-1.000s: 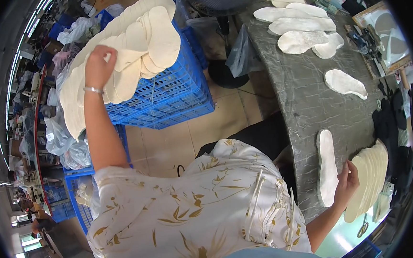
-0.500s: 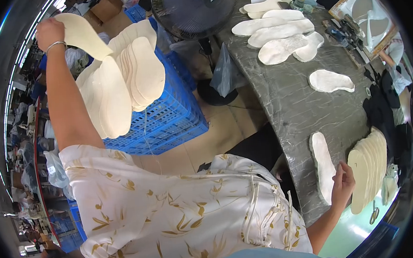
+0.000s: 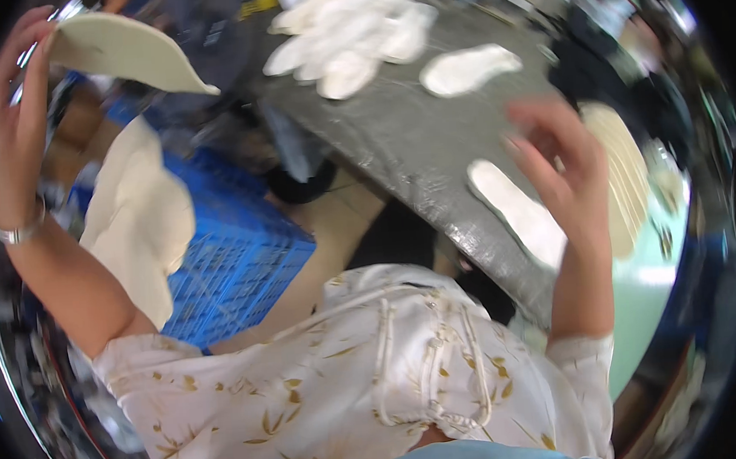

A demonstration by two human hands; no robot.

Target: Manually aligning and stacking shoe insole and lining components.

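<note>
My left hand [image 3: 16,139], raised at the upper left, grips a curved cream insole [image 3: 129,52] by one end. Below it, a pile of cream insoles [image 3: 141,215] rests on a blue plastic crate [image 3: 234,269]. My right hand [image 3: 564,160] hovers over the table, blurred, with thumb and fingers loosely curled and apart and nothing visible between them. A white insole [image 3: 516,211] lies under and beside that hand. Just past the wrist stands a row of cream insoles [image 3: 620,178], partly covered by the hand.
The grey-covered table [image 3: 379,143] holds a lone white insole [image 3: 469,69] and a cluster of white insoles [image 3: 354,34] farther back. Dark cloth [image 3: 604,64] lies at the right. Scissors [image 3: 663,239] rest on a pale green surface [image 3: 647,308]. A dark fan [image 3: 200,28] stands behind the crate.
My left hand has lifted the cream insole clear of the pile. My right hand has risen from beside the near white insole, its fingers spreading. The whole view has swung to the right.
</note>
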